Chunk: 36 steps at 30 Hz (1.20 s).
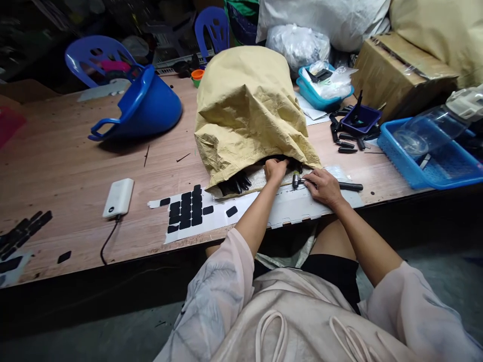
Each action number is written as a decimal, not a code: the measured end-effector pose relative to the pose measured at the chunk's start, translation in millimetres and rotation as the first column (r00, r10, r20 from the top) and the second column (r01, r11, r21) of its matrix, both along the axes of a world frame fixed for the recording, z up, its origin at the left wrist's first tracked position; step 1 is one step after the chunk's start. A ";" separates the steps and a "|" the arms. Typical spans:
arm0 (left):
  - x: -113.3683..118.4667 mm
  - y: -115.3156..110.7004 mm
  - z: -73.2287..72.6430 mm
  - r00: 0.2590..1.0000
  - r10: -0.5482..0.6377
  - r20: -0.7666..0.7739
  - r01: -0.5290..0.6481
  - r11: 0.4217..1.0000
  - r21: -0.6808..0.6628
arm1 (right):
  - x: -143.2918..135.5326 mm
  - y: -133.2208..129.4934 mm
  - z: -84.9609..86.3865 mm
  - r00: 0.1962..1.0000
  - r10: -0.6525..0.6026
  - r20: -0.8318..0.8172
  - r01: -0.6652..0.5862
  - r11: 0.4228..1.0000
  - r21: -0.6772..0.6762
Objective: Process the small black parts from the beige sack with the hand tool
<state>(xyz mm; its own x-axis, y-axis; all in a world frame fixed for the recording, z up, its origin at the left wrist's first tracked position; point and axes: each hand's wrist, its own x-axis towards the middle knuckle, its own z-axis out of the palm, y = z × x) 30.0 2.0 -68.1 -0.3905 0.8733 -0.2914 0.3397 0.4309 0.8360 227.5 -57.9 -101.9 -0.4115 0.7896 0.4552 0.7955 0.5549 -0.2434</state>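
Note:
A large tan woven sack (249,100) lies on the table with its mouth facing me. Inside the opening, black pieces (237,182) show. My left hand (275,171) is at the sack's mouth, fingers curled and partly hidden by the sack's edge and dark contents; what they hold is too hidden to name. My right hand (323,186) rests by the sack's right corner, over the shaft of a small hammer (350,186) with a black handle. The hammer's metal head (295,180) lies between both hands. Rounded black pads (185,203) sit in rows on a white sheet left of the sack.
A blue tub (151,108) lies tipped at the back left. A white power bank (118,197) with a cable is nearer. On the right are a blue basket (411,166), a purple tray (362,119), black handles and a cardboard box (407,75).

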 end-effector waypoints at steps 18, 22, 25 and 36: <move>-68.7 -97.5 4.6 0.318 0.067 0.946 0.186 0.974 -0.132 | -0.7 1.7 0.7 1.000 -0.004 -0.001 0.004 1.000 -0.025; -73.9 -105.1 -8.1 0.283 0.008 0.959 0.213 0.975 -0.071 | -0.4 1.3 1.4 1.000 -0.004 -0.001 0.004 1.000 -0.029; -76.0 -107.5 -11.1 0.322 -0.054 0.945 0.231 0.973 -0.023 | 0.2 1.2 1.3 1.000 0.000 0.001 0.000 1.000 -0.027; -69.5 -103.6 -14.2 0.913 -0.327 0.245 0.263 0.929 0.260 | 0.3 1.5 0.9 1.000 -0.006 -0.004 0.006 1.000 -0.024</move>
<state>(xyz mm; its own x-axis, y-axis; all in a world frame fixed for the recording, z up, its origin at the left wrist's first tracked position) -39.5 -101.6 -82.3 -0.0360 0.9893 -0.1410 0.1618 0.1450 0.9761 227.8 -56.5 -101.0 -0.4047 0.8028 0.4378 0.7980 0.5438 -0.2597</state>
